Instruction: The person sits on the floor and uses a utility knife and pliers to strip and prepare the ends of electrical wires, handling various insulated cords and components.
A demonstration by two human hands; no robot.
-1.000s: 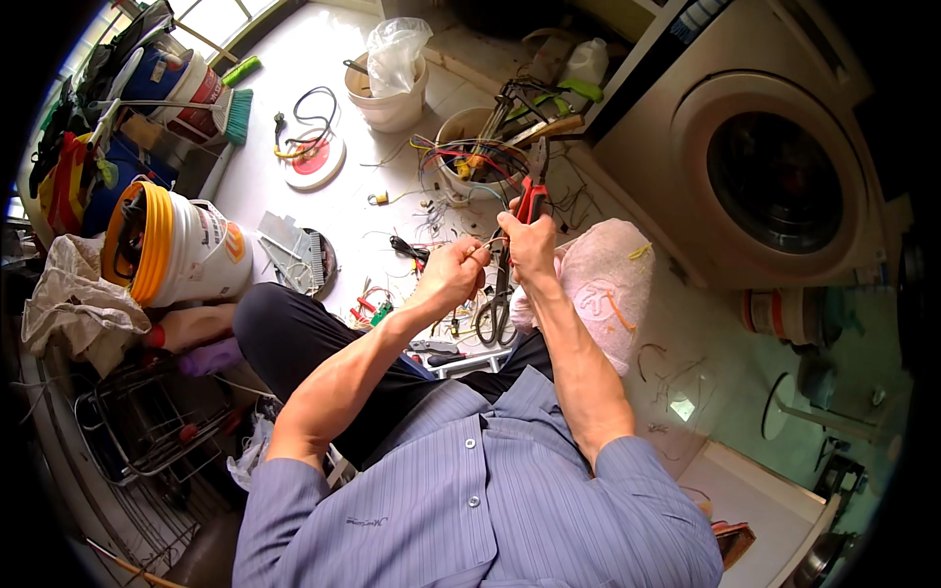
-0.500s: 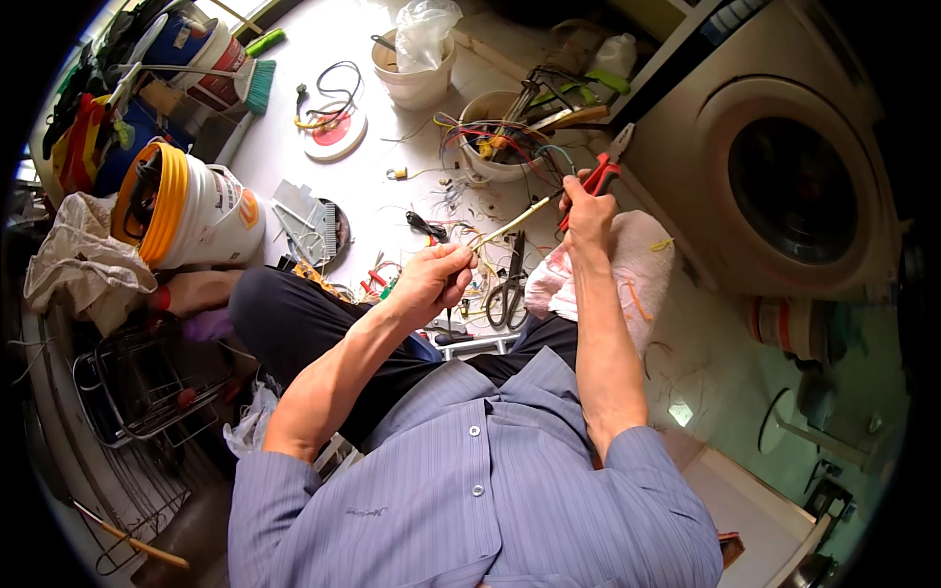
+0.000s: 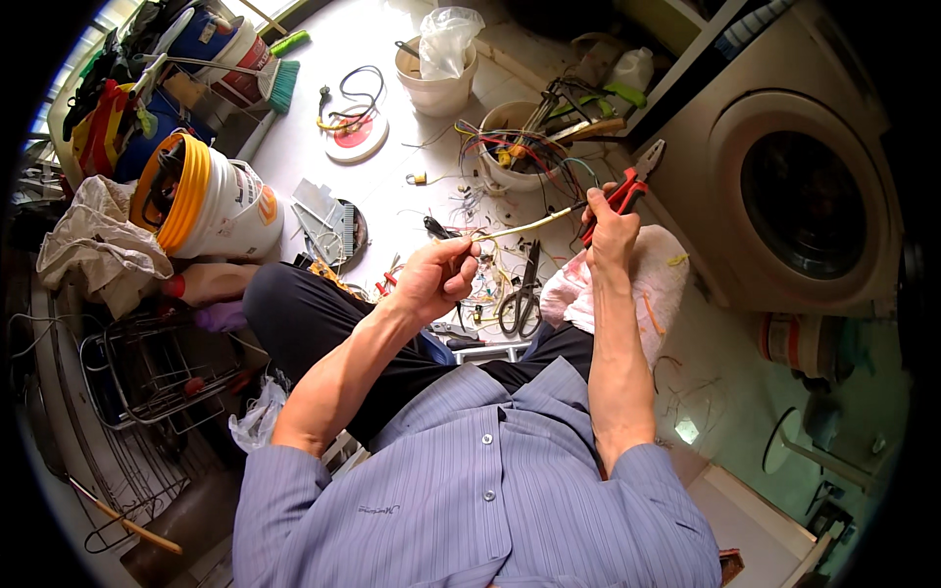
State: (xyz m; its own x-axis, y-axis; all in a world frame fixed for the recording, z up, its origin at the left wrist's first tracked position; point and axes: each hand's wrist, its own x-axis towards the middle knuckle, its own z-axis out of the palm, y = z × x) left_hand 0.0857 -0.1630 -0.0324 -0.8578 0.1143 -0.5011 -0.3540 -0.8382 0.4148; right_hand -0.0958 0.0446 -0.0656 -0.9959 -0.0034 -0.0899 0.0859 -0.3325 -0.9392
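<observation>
Between my hands stretches a pale yellow cable (image 3: 534, 225). My left hand (image 3: 441, 279) pinches its near end, fingers curled closed. At its far end, my right hand (image 3: 613, 235) is wrapped round red-handled pliers (image 3: 627, 192), and the cable meets that hand at the thumb. The pliers' metal jaws point up and away to the right, clear of the cable. Whether the right fingers also grip the cable is hard to see. Dark scissors (image 3: 526, 302) lie on the floor below the cable, among scattered wire scraps (image 3: 480, 211).
A tub (image 3: 500, 176) of coloured wires and tools stands ahead. A pinkish cloth (image 3: 662, 284) covers my right knee. To the right is a washing machine (image 3: 706, 225); to the left, a white bucket (image 3: 230, 211) with yellow rims. A plug cord lies by a round red-and-white disc (image 3: 358, 137).
The whole view has shifted slightly, so things sit further right. Both hands keep their hold, and the cable now bows a little more.
</observation>
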